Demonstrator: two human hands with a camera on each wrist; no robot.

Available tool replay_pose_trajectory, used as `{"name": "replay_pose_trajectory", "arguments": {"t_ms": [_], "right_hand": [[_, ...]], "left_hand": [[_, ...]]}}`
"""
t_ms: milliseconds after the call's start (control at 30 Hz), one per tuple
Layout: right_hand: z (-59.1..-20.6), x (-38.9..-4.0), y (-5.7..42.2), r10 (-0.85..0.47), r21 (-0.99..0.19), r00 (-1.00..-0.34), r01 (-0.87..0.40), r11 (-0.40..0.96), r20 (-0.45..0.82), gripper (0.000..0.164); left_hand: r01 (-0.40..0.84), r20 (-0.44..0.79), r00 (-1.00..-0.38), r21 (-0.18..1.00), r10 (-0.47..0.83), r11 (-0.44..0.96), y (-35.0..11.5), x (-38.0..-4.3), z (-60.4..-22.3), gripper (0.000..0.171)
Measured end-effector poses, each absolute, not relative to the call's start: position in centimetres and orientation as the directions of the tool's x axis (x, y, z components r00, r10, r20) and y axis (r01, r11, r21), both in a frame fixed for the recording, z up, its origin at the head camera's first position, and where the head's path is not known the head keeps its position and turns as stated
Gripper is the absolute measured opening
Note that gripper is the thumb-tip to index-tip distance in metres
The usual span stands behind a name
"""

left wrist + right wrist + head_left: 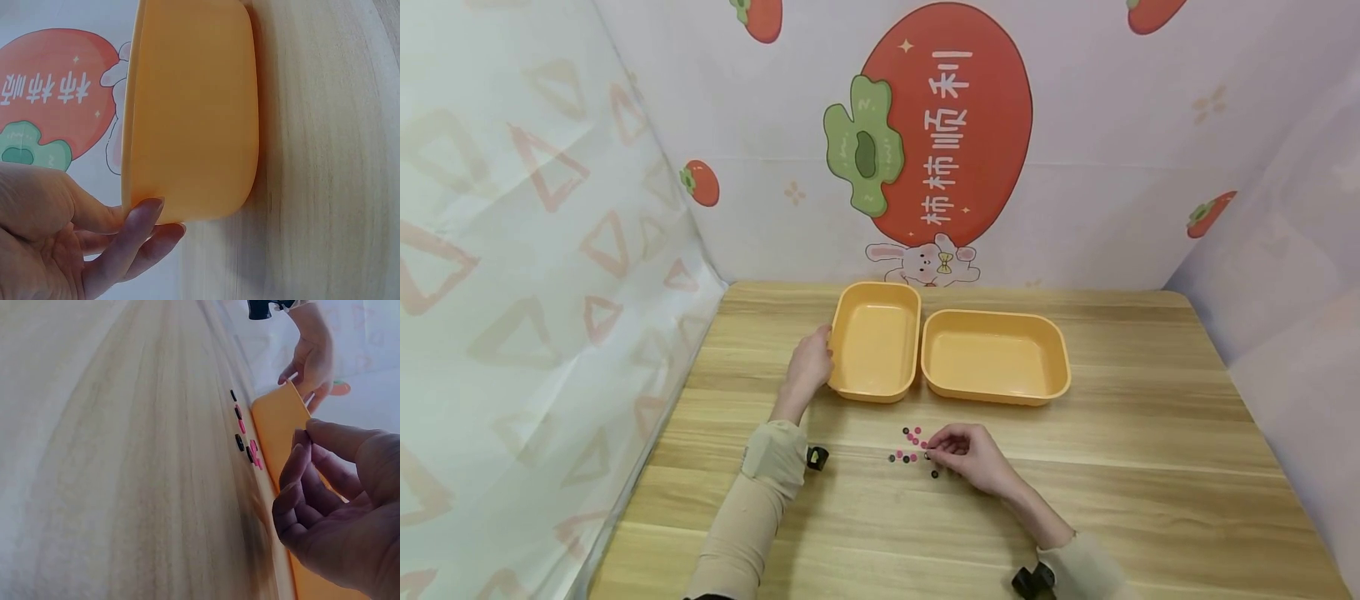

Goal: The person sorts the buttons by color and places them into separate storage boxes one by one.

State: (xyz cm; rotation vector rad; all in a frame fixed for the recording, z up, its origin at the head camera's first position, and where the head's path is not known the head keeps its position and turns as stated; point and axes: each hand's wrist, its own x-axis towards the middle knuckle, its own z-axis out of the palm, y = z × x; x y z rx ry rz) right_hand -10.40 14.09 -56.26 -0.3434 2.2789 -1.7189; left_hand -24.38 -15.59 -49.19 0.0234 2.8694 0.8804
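My left hand (808,364) grips the left side rim of a yellow-orange bin (880,342). In the left wrist view its thumb and fingers hold the end of the bin (194,112). My right hand (967,456) hovers over small round bead-like pieces, black (906,459) and pink (917,431). In the right wrist view the thumb and index tips of that hand (337,500) meet in a pinch above the table. A tiny dark piece seems to sit between them, mostly hidden. Several black and pink pieces (240,442) lie scattered below.
A second yellow-orange bin (996,358) lies crosswise to the right of the gripped one. Both bins stand on a wood-grain table (1150,467). Behind rises a printed wall cloth (1097,208); another hangs at the left. Black bands (817,457) are on both wrists.
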Motion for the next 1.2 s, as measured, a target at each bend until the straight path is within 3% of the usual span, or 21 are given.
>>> {"name": "replay_pose_trajectory", "arguments": {"t_ms": [267, 667, 1200], "right_hand": [[-55.2, -11.4, 13.8, -0.306, -0.959, -0.952, -0.086, 0.270, -0.001, 0.011], [-53.1, -14.1, 13.1, -0.280, -0.889, -0.938, -0.298, 0.349, 0.204, 0.008], [-51.7, -20.5, 9.8, -0.223, -0.839, -0.937, -0.340, 0.424, 0.267, 0.009]], "left_hand": [[-0.023, -0.124, -0.991, 0.560, 0.056, 0.828, -15.7, -24.3, -49.5, 0.058], [-0.035, -0.139, -0.989, 0.577, 0.056, 0.816, -15.8, -24.4, -49.6, 0.059], [-0.080, -0.173, -0.984, 0.670, 0.051, 0.738, -16.5, -24.7, -49.7, 0.056]]}}
